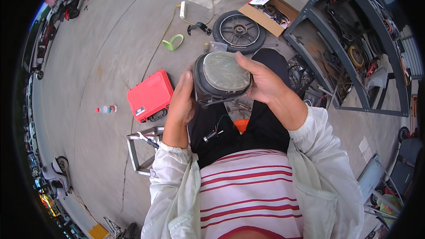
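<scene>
Above my lap I hold a rounded black housing (226, 76) with a scratched, cloudy clear cover, like a scooter's headlight or gauge unit. My left hand (182, 97) is closed on its left side, fingers along the edge. My right hand (265, 79) grips the right side, with its thumb on the rim of the cover. The cover faces up; the housing's underside is hidden. On my left thigh lies a small black and silver cylinder (213, 135) with thin wires. Something orange (241, 125) shows between my legs.
Left of my knee lies a red hard case (151, 95), with a bottle (106, 109) farther left. A metal stool frame (141, 152) bears a wrench (148, 140). Ahead are a wheel (239, 29), a parts box (271, 11) and a green ring-shaped piece (173, 42). A metal rack (354, 73) stands right.
</scene>
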`<state>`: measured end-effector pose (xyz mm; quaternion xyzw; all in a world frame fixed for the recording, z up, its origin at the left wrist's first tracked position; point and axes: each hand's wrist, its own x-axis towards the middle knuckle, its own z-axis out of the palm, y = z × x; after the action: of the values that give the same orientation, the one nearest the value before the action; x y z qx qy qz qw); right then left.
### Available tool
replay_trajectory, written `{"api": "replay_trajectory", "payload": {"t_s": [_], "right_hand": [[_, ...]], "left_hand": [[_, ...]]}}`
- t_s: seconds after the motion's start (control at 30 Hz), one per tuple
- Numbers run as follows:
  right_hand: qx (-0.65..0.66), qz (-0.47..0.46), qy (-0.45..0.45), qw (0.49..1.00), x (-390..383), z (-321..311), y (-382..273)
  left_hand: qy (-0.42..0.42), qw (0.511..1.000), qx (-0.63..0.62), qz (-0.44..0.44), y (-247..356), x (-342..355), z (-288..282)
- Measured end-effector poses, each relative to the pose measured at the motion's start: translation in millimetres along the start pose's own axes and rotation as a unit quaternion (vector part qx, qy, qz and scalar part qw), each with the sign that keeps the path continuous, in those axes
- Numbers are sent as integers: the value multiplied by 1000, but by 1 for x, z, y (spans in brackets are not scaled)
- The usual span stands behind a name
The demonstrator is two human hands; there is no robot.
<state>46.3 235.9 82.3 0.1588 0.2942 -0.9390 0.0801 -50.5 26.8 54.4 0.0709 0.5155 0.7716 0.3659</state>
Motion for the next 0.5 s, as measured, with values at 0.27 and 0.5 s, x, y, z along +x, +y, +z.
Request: {"api": "replay_trajectory", "payload": {"t_s": [0.27,0.5], "right_hand": [[-26,-55,-64,996,-5,-2,-8],[29,-42,-87,995,0,-26,-11]], "left_hand": [[-51,985,114,121,6,-8,10],[-52,983,162,72,18,-15,11]]}}
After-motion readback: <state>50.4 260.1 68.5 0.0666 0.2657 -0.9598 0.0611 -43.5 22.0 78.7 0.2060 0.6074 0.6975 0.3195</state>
